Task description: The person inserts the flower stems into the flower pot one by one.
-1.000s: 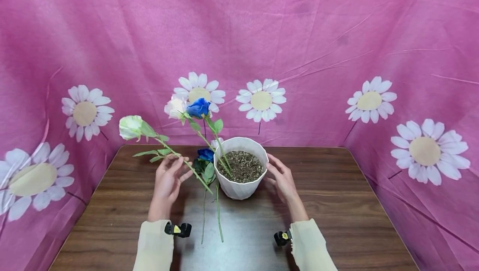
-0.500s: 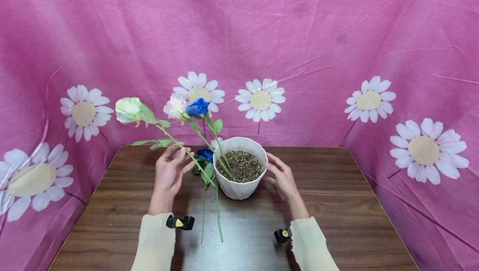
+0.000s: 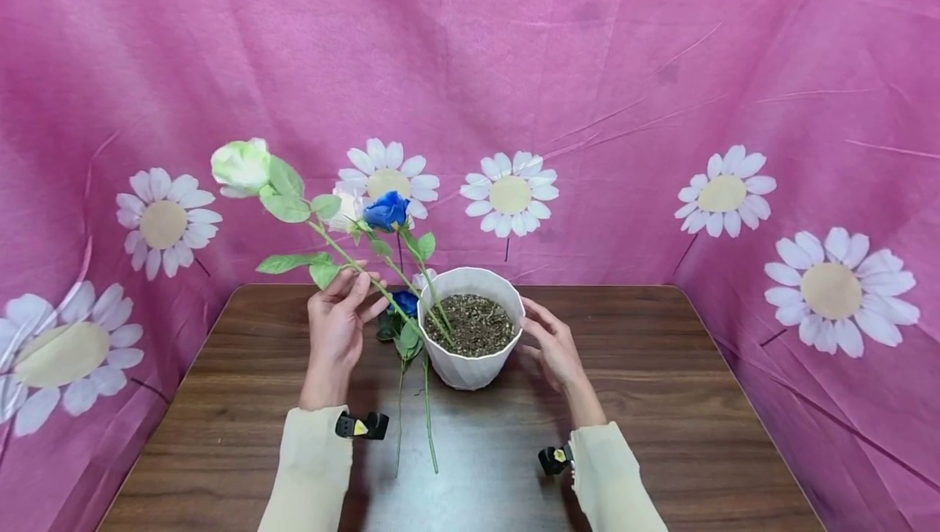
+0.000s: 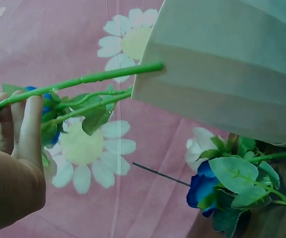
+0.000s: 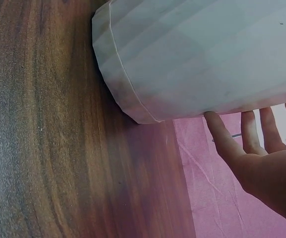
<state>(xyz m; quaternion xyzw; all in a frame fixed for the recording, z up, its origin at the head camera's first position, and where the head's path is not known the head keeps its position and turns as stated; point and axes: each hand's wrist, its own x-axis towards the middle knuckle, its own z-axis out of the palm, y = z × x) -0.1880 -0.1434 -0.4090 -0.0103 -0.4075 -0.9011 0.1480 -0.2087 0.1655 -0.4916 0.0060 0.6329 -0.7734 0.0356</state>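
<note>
My left hand (image 3: 338, 328) pinches the green stem of a white-green rose (image 3: 241, 166), whose bloom leans up to the left. In the left wrist view the cut end of that stem (image 4: 108, 74) lies against or just before the outer wall of the white faceted flowerpot (image 4: 217, 69), near its rim. Dark soil (image 3: 481, 326) fills the pot. A blue rose (image 3: 387, 210) and a pale pink-white rose (image 3: 345, 210) stand in it, tilted left. My right hand (image 3: 554, 348) touches the pot's right side with extended fingertips, as the right wrist view also shows.
Left of the pot, another blue rose (image 3: 403, 302) and a white rose (image 4: 197, 151) lie on the wooden table (image 3: 661, 434), their stems pointing toward the front edge. A pink cloth (image 3: 624, 67) printed with daisies hangs around the back and sides.
My left hand has moved slightly up and right, raising the white-green rose's bloom and bringing its stem end from before the pot up to near the rim. The right hand stays at the pot.
</note>
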